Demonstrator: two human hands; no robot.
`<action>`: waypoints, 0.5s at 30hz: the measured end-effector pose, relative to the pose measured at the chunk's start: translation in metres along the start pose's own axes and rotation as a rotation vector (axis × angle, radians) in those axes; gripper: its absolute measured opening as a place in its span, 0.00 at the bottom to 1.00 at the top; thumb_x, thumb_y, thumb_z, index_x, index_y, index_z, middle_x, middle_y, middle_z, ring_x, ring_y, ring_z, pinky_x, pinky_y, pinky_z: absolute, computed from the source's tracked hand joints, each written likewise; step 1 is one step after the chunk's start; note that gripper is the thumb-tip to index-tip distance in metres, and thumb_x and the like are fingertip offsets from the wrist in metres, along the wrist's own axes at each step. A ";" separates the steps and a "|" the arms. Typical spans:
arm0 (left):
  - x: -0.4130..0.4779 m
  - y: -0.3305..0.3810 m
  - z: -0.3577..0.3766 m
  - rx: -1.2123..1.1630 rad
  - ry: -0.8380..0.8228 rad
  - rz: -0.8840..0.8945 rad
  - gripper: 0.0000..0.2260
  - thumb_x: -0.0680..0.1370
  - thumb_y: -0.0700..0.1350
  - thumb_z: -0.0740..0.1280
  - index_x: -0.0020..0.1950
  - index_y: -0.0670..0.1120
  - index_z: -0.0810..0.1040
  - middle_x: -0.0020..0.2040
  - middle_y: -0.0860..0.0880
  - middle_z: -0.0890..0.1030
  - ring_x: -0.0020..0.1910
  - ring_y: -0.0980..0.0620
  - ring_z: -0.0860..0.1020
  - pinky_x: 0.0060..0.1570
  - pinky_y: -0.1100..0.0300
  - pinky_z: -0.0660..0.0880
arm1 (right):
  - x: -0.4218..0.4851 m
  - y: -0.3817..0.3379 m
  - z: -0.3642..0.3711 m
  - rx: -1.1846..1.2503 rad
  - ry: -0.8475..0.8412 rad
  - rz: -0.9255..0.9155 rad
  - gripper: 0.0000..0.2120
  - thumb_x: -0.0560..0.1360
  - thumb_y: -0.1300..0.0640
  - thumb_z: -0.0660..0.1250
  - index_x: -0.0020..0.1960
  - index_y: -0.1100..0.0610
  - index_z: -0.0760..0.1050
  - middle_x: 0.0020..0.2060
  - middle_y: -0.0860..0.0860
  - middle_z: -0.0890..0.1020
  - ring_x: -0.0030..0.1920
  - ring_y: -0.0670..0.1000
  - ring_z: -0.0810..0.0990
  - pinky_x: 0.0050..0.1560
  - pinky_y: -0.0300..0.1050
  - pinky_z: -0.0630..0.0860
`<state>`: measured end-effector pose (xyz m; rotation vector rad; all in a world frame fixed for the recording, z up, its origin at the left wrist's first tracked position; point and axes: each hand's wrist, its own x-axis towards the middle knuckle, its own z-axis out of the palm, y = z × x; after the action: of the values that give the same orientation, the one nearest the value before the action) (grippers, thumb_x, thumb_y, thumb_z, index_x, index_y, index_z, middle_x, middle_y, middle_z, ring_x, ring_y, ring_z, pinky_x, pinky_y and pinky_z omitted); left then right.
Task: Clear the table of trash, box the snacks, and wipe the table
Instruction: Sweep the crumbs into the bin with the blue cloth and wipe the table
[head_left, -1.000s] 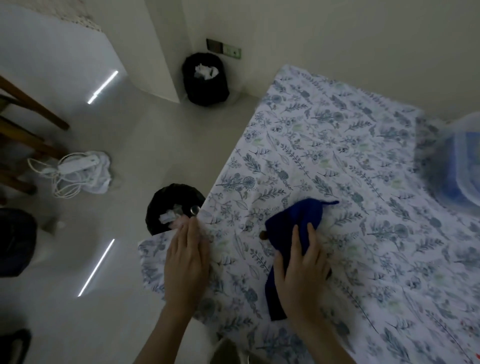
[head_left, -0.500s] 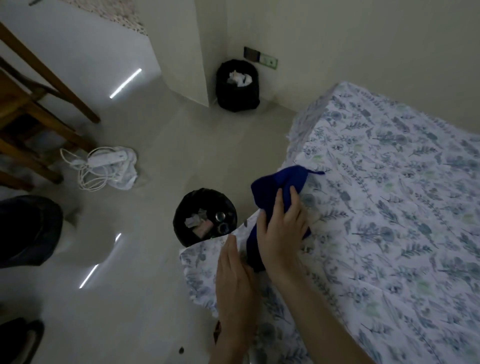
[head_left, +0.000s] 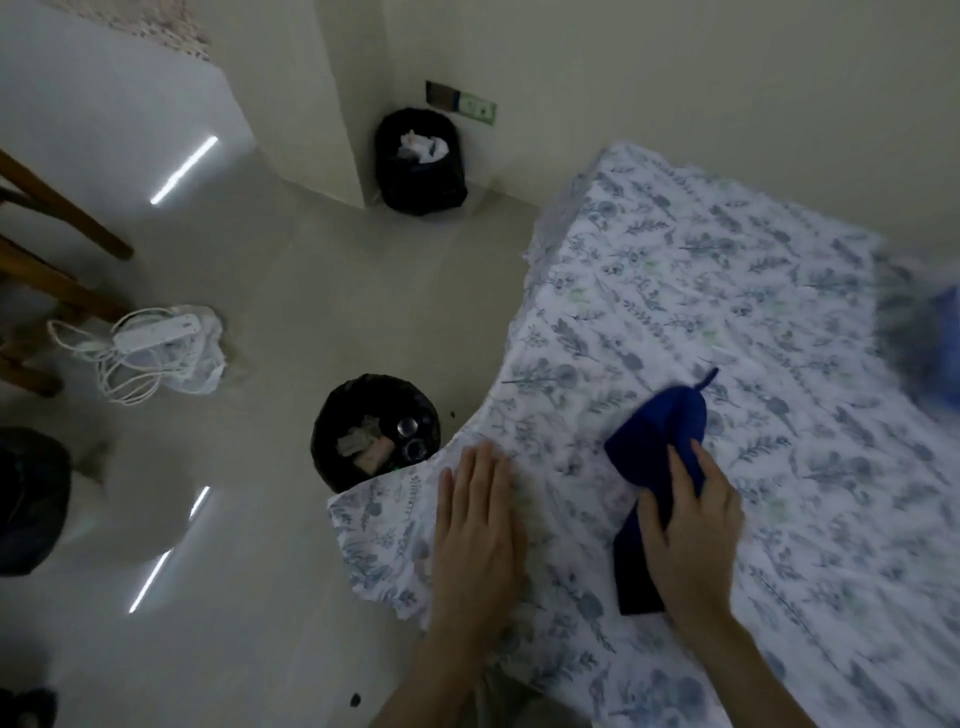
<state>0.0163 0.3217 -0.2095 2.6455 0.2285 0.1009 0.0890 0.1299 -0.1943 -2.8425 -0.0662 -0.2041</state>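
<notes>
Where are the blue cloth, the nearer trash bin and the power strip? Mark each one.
blue cloth (head_left: 658, 436): head view, on its bare upper fold.
nearer trash bin (head_left: 332, 415): head view, on its black rim.
power strip (head_left: 156, 331): head view, on its white body.

Counts: 2 hands (head_left: 480, 540) (head_left: 693, 535), 1 blue cloth (head_left: 655, 457), 1 bench (head_left: 727, 312), 2 black bins (head_left: 375, 426) (head_left: 420, 161), 1 power strip (head_left: 156, 332), 1 blurred blue box (head_left: 935, 343) at 3 o'clock.

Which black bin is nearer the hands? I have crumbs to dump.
The black bin beside the table corner, holding cans and wrappers; the other bin stands by the far wall.
</notes>
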 end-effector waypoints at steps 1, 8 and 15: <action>0.002 0.012 0.001 0.027 -0.032 0.061 0.23 0.81 0.45 0.52 0.75 0.39 0.62 0.76 0.41 0.62 0.76 0.44 0.58 0.73 0.44 0.55 | -0.007 0.017 -0.007 -0.020 0.002 0.025 0.24 0.75 0.50 0.59 0.69 0.61 0.68 0.68 0.60 0.68 0.61 0.63 0.69 0.58 0.59 0.68; 0.022 0.138 0.058 0.147 -0.279 0.421 0.22 0.80 0.46 0.52 0.72 0.38 0.67 0.73 0.40 0.69 0.73 0.44 0.67 0.72 0.45 0.60 | -0.058 0.119 -0.042 -0.048 -0.054 0.180 0.24 0.76 0.49 0.54 0.68 0.58 0.67 0.65 0.61 0.72 0.56 0.64 0.74 0.55 0.58 0.73; 0.000 0.278 0.125 0.231 -0.385 0.612 0.23 0.79 0.48 0.51 0.70 0.40 0.71 0.70 0.42 0.72 0.70 0.45 0.70 0.68 0.44 0.69 | -0.117 0.235 -0.098 0.047 0.054 0.410 0.22 0.78 0.49 0.52 0.68 0.58 0.67 0.64 0.59 0.71 0.60 0.58 0.69 0.59 0.54 0.71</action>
<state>0.0702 0.0225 -0.1892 2.7982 -0.7369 -0.2484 -0.0240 -0.1265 -0.1850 -2.7268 0.5101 -0.1852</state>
